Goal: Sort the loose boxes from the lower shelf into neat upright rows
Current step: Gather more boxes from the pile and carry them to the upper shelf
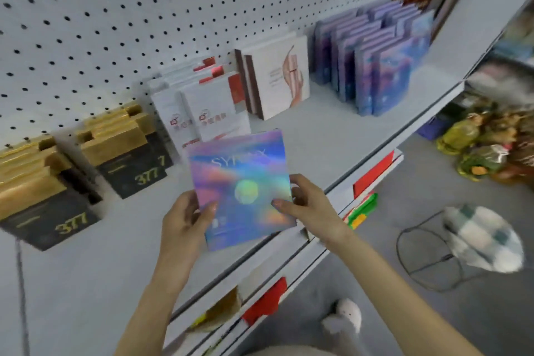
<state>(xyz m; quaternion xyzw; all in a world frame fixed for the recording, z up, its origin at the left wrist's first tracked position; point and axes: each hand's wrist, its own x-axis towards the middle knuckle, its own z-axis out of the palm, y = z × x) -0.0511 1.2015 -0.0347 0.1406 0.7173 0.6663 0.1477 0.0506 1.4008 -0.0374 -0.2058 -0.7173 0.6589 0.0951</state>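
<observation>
A flat holographic box (241, 186) with a pale moon on its face is held above the front of the white shelf (303, 136). My left hand (185, 220) grips its lower left edge, thumb on the front. My right hand (306, 202) pinches its right edge. On the shelf stand upright rows: black-and-gold boxes (46, 196) marked 377 at the left, white-and-red boxes (208, 107) in the middle, a white box with a pink figure (277, 78), and purple-blue boxes (375, 58) at the right.
A pegboard (144, 9) backs the shelf. Red and green boxes (364, 205) show under the shelf edge on lower levels. On the grey floor lie a checked cloth bag (482, 237), a black cable (410, 257) and glossy wrapped items (479, 147).
</observation>
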